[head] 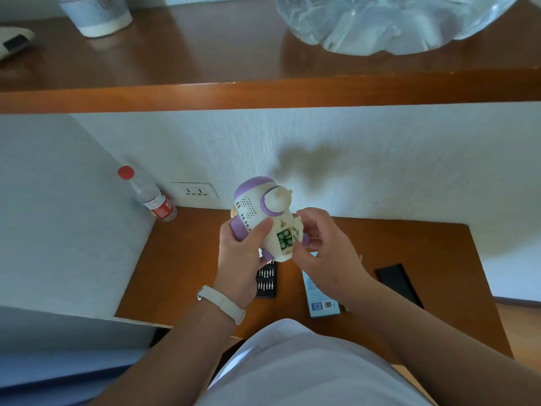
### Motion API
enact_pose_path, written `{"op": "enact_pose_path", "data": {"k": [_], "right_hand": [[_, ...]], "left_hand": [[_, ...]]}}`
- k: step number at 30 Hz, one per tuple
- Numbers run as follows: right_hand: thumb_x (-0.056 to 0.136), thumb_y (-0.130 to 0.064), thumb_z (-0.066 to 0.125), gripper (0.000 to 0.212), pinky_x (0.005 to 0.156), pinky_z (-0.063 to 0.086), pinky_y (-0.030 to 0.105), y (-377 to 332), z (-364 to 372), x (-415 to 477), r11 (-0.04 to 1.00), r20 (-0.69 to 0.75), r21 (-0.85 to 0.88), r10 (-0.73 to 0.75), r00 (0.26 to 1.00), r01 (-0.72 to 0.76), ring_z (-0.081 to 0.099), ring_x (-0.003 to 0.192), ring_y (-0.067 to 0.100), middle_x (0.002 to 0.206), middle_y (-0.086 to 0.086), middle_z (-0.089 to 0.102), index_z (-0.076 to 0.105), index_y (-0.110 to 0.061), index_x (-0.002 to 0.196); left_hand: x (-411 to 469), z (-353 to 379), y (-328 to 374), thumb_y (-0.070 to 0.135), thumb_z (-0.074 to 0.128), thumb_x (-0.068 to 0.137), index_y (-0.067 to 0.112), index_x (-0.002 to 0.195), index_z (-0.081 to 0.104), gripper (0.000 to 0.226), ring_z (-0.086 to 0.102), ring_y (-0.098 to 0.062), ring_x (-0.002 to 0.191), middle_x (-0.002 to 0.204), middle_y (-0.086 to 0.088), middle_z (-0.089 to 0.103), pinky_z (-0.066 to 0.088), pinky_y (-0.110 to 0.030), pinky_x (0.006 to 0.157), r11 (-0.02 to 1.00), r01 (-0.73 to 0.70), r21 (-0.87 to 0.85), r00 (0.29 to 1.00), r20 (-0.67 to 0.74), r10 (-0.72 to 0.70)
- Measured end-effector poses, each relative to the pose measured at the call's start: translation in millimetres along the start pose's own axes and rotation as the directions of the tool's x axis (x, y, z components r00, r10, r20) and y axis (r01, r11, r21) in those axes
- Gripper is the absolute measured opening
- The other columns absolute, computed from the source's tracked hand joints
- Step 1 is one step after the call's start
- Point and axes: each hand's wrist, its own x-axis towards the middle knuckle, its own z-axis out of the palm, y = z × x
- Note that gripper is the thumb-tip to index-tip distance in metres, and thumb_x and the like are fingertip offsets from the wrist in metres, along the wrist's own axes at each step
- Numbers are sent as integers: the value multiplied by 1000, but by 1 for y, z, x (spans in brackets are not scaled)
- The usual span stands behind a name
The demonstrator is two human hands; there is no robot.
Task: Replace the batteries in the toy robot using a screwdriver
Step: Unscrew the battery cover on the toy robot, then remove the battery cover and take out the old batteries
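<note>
A white and purple toy robot [257, 206] is held up above the wooden desk [181, 259]. My left hand [243, 253] grips its body from the left side. Its battery compartment is uncovered and green batteries [284, 239] show inside. My right hand [319, 244] is at the compartment's right edge, fingers pinched on a small white piece that looks like the compartment cover [298, 227]. A black tray of screwdriver bits [266, 279] lies on the desk below the toy, partly hidden by my left hand.
A light blue box [320, 300] lies on the desk under my right wrist, a black flat case [399, 284] to its right. A red-capped water bottle [152, 197] stands in the back left corner beside a wall socket [195, 191]. A shelf above holds a cup [98, 14] and a plastic bag [380, 22].
</note>
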Motion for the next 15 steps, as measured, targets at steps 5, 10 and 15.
{"op": "enact_pose_path", "data": {"k": [5,10,15], "right_hand": [[92,-25,62,34,78,57,18,-7,17,6,978,32,183,99,995,-103,65,100,-4,109,-20,69,57,-44,120],[95,-21,60,24,76,57,19,-14,39,18,910,75,328,243,967,-254,69,96,1,103,-16,75,72,-31,112],[94,-31,60,17,73,57,27,-9,81,28,848,102,307,423,901,-433,69,89,13,90,-11,75,75,-33,101]], "left_hand": [[3,-27,1,16,77,86,19,124,52,45,74,-24,99,117,-7,70,62,-41,67,998,51,-43,999,-15,-52],[14,-62,14,18,71,91,18,127,50,42,75,-17,93,118,-6,71,62,-42,71,994,101,-37,995,11,-100],[30,-111,34,20,65,96,17,142,46,50,65,-37,117,132,-13,64,56,-60,92,994,104,24,992,68,-105]]}}
